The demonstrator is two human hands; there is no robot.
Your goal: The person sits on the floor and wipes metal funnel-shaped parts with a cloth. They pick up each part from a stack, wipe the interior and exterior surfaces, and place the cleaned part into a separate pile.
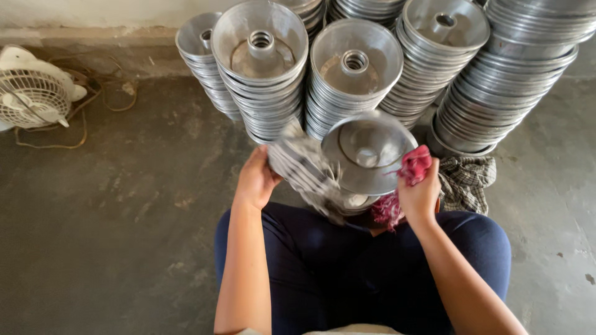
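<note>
Round shiny aluminium tube pan with a central funnel (367, 152) is held tilted over the lap, open side facing the camera, just in front of the stacked pans. Left hand (256, 180) grips its left rim, fingers closed around the edge through a blurred grey-and-white striped cloth (304, 167); the blur reads as motion. Right hand (421, 193) is at the pan's right rim, fingers pinched shut on a crumpled red-pink rag (415, 165) that touches the rim.

Judgement: the step in hand looks like wiping or polishing this pan, rag working the rim and inner wall. The next move would call for turning the pan in the left grip so the rag reaches the unwiped arc and the funnel, keeping the hold firm on thin, slippery metal.

Behind the pan: tall stacks of identical aluminium tube pans (261, 68), several columns, leaning slightly. Right of the pan, on the grey concrete floor (124, 217), lies a checked cloth (467, 180). Far left of the pan, a small white electric fan (31, 90) with a loose cord sits by the wall.
</note>
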